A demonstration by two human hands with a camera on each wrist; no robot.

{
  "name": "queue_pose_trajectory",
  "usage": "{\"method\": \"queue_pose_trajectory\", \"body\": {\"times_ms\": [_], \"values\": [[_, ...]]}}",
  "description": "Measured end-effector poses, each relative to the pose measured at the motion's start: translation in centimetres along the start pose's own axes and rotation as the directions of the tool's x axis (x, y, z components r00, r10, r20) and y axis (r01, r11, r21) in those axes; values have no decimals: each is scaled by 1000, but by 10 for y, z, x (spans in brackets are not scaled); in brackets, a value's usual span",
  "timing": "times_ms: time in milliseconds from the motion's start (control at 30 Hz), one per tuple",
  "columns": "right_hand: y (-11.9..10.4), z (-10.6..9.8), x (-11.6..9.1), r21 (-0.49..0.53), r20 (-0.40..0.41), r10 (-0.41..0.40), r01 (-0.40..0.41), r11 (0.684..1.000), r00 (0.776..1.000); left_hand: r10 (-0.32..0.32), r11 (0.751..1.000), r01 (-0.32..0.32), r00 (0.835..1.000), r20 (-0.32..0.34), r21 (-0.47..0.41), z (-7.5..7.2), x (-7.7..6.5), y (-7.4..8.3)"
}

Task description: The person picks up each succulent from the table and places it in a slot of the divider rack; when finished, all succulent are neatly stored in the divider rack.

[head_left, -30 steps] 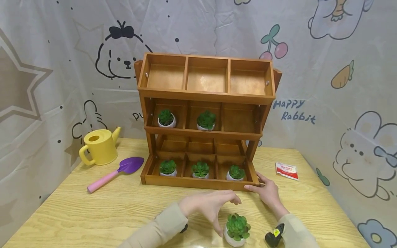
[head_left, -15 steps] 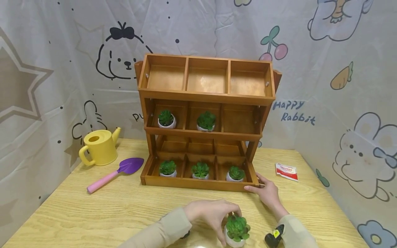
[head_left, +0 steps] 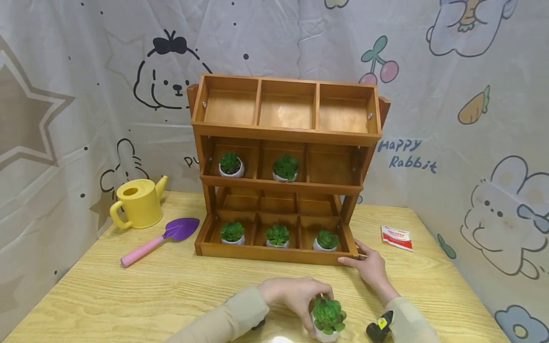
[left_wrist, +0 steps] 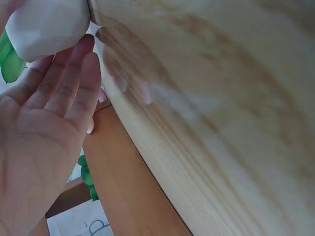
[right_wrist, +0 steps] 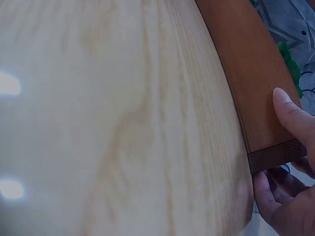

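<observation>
My left hand point(head_left: 296, 296) holds a potted succulent point(head_left: 328, 315) near the table's front, thumb and fingers around its sides. In the left wrist view, the white faceted pot point(left_wrist: 47, 27) sits against the fingers, with green leaves showing beside it. My right hand point(head_left: 371, 267) grips the lower right front corner of a brown wooden plant rack point(head_left: 274, 255). From the right wrist view, the thumb of the right hand point(right_wrist: 295, 128) presses on the rack's front board point(right_wrist: 251, 73), while the fingers lie round its end.
Two potted succulents point(head_left: 286, 167) stand on the rack's middle tier and three potted succulents point(head_left: 278, 235) on the lowest. Left of the rack are a yellow watering can point(head_left: 139, 204) and a purple trowel with a pink handle point(head_left: 143, 251). A red-white packet point(head_left: 396, 237) lies on the right.
The left hand has moved down and slightly right, from beside the potted succulent to around it, its fingers closing on the pot. The right hand stays on the rack's corner.
</observation>
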State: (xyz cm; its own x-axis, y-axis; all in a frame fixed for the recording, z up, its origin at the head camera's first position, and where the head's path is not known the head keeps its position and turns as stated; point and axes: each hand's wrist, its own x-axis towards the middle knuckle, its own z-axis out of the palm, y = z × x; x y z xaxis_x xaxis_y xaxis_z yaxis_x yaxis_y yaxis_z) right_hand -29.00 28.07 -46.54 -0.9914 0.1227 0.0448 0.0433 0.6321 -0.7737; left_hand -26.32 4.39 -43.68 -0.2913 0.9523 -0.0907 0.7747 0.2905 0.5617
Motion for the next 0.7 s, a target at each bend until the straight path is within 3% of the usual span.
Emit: {"method": "queue_pose_trajectory", "body": {"times_ms": [267,700], "values": [[1,0,1,-3,-5,-9,9,1000,1000,4,999,-3,1000,15,-46,1,2,-2],[-1,-1,-1,8,0,4,-4,1000,1000,38,999,-37,999,28,-35,2,6,-1]]}}
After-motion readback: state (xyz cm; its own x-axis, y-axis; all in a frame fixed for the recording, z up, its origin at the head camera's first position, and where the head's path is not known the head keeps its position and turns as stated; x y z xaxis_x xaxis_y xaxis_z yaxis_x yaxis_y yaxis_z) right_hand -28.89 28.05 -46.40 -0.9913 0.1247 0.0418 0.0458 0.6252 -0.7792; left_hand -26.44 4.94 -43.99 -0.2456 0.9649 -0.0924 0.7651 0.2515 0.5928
